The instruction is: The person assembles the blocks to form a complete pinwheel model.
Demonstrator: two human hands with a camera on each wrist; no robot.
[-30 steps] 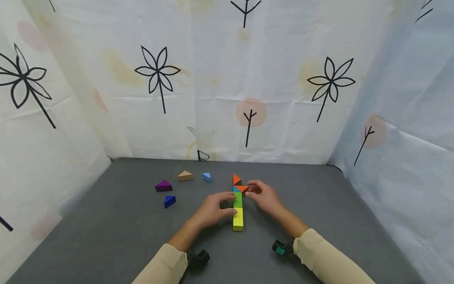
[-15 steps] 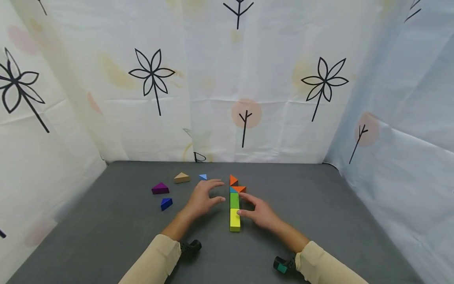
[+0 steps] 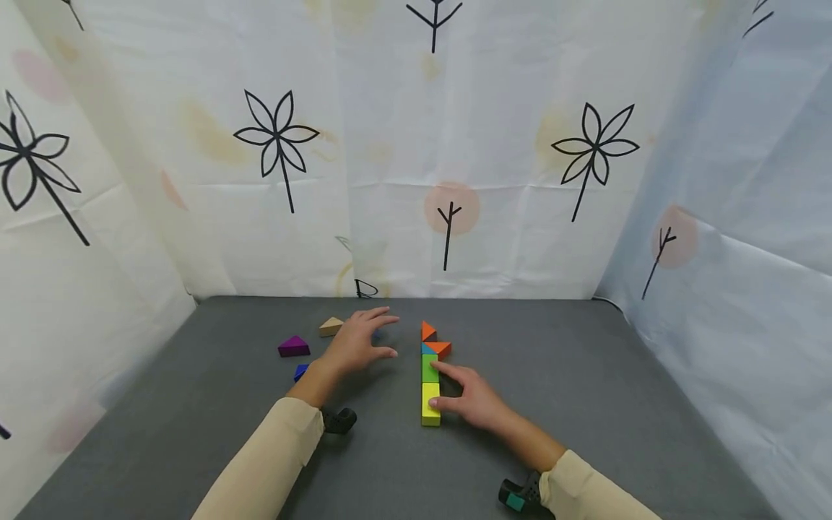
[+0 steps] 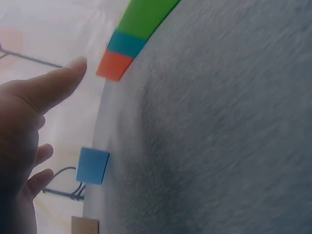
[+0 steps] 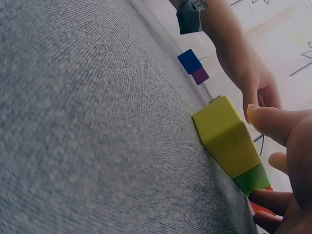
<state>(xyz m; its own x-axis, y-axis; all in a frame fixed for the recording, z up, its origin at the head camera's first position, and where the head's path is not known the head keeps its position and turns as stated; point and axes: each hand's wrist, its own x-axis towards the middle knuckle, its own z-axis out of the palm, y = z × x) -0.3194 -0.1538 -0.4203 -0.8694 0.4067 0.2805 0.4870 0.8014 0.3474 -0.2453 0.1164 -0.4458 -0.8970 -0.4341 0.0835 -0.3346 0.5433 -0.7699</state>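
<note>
My left hand (image 3: 354, 343) is over the back left of the table with its fingers apart. It mostly covers the light blue triangular block (image 4: 92, 165), which stands apart from the fingers in the left wrist view. My right hand (image 3: 477, 401) is beside a row of blocks, thumb overlapping the yellow block (image 3: 430, 415) and a fingertip at the green block (image 3: 429, 370). Beyond the green block, a teal triangle (image 3: 426, 348) meets an orange triangle (image 3: 442, 349), and another orange triangle (image 3: 427, 331) points up at the far end.
Left of the left hand lie a tan triangular block (image 3: 329, 326) and a purple one (image 3: 295, 347). The dark blue block (image 3: 300, 372) is partly hidden by the left wrist. White printed cloth (image 3: 279, 245) walls the grey table (image 3: 214, 404).
My left hand has moved left and away from the row, towards the light blue block. My right hand has slid nearer along the row, from the orange triangle to the green and yellow blocks.
</note>
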